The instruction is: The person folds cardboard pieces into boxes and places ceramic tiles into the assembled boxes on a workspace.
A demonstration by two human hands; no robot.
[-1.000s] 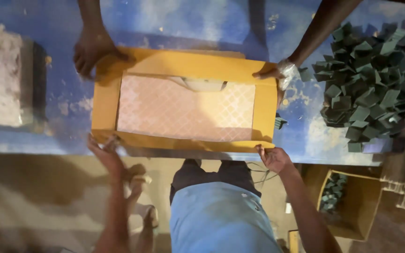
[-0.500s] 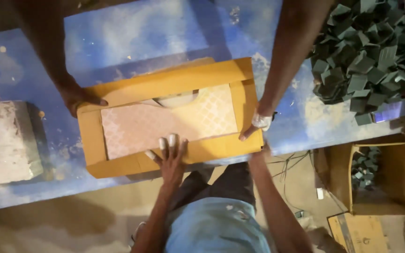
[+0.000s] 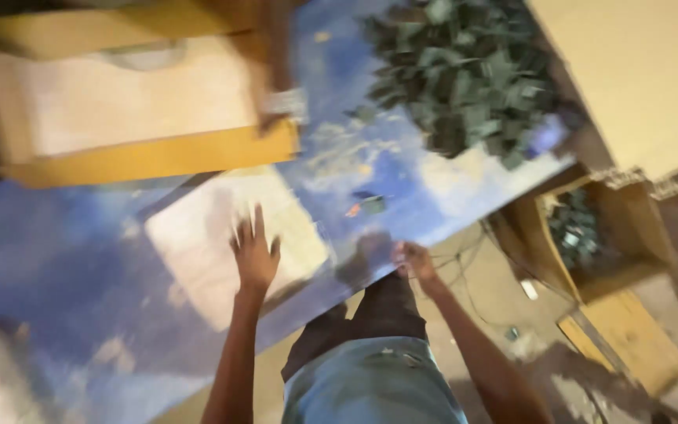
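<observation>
Your left hand [image 3: 254, 253] hovered fingers spread over the pale square sheet [image 3: 233, 243] near the blue tabletop's [image 3: 56, 259] front edge; right hand [image 3: 413, 259], grip unclear. Blur suggested haste; it might slide off.

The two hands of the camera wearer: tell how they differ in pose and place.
The left hand is spread open, fingers fanned, lying over the pale sheet on the blue table; the right hand is curled, fingers bent, at the table's near edge. The left hand reaches well onto the surface; the right hand stays at the rim. Both are bare and blurred.
</observation>
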